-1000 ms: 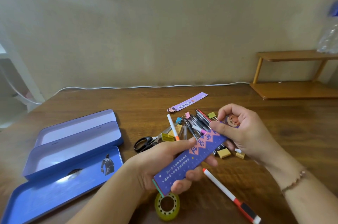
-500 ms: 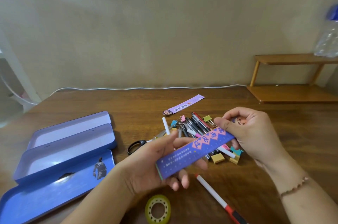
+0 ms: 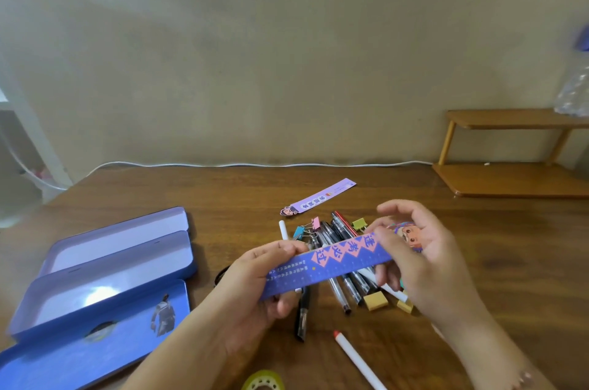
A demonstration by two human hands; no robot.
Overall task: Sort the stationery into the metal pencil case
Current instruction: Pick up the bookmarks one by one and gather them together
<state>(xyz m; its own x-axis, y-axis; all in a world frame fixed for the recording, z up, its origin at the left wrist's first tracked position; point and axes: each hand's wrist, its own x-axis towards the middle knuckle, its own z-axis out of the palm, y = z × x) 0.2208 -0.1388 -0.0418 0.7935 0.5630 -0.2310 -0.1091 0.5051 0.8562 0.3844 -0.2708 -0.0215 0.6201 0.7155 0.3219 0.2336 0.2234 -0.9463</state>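
Stationery is mostly still out on the table (image 3: 478,246), and going left to right it starts with the case (image 3: 105,265) lying open at the left edge, tiers fanned out and nothing in them that I can see. Next over, the left hand (image 3: 251,287) pinches the near end of a purple ruler (image 3: 328,263), thumb on top and fingers curled under. That ruler looks like thin flat card or plastic, so I'd guess it's very light, a bit bendy and kinda slick on the printed face; holding it by the ends like this seems right, since a grip in the middle would probably just bow it. It hangs above the pile, well apart from the case. Under it sits the pen heap (image 3: 338,268) with a few binder clips (image 3: 306,228) and two erasers (image 3: 376,300), all small hard stuff that should pick up easily by the barrel or body, though round pens will likely roll. A bookmark (image 3: 318,198) lies flat behind the pile, and I'd slide it to an edge to lift it. A marker (image 3: 360,361) and tape roll (image 3: 264,381) sit nearer me. On the right, the right hand (image 3: 424,259) holds the ruler's far end, fingers curled round the cartoon head.
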